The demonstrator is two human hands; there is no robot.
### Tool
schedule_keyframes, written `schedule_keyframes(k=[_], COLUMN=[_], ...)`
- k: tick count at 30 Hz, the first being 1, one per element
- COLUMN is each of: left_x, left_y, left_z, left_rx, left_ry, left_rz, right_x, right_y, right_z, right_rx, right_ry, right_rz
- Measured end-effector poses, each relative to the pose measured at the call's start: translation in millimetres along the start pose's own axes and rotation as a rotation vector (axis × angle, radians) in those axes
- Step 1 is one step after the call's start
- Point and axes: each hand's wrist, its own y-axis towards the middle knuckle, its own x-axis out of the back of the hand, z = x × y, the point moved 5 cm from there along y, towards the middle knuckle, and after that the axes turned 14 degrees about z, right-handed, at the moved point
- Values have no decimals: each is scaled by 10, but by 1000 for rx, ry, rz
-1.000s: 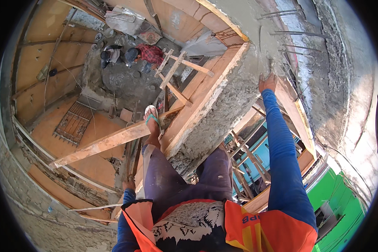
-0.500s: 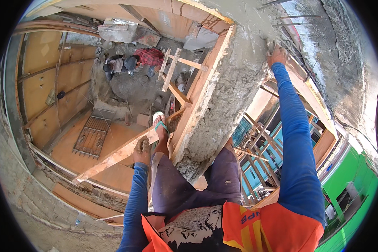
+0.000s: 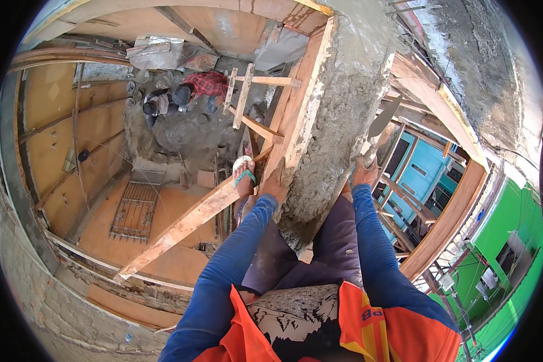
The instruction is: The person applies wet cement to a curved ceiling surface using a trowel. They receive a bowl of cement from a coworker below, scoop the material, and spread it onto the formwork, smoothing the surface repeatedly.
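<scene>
Between my legs runs a beam of wet grey concrete point(image 3: 332, 130), rough on top, with a wooden formwork board point(image 3: 298, 114) along its left side. My left hand point(image 3: 274, 186) grips the edge of that board near my knee, its fingertips partly hidden. On the beam's other side my right hand point(image 3: 364, 172) is closed around the handle of a trowel point(image 3: 384, 119). The trowel's pointed metal blade sticks out forward, beyond the beam's right edge and apart from the concrete.
A sloping timber brace point(image 3: 181, 229) meets the formwork near my sandalled foot point(image 3: 244, 175). Far below on the left, two people point(image 3: 205, 83) work on a grey floor near a metal grille point(image 3: 134, 211). Rebar ends point(image 3: 413, 9) project at the upper right. Timber props point(image 3: 404, 199) stand below right.
My right hand has come back from the far right edge of the concrete and now shows a trowel. My left hand has moved right and forward onto the formwork board.
</scene>
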Motion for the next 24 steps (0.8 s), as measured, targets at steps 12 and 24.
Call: schedule_keyframes(k=[12,24], left_x=[44,67], left_y=[81,20], left_z=[-121,-215], left_rx=[83,311], left_ry=[135,412], left_rz=[27,168], right_x=[-608,-481], right_y=[19,-238], right_z=[-630,-166], right_rx=[-128,-239], right_ry=[121,192], right_rz=[-115,-163])
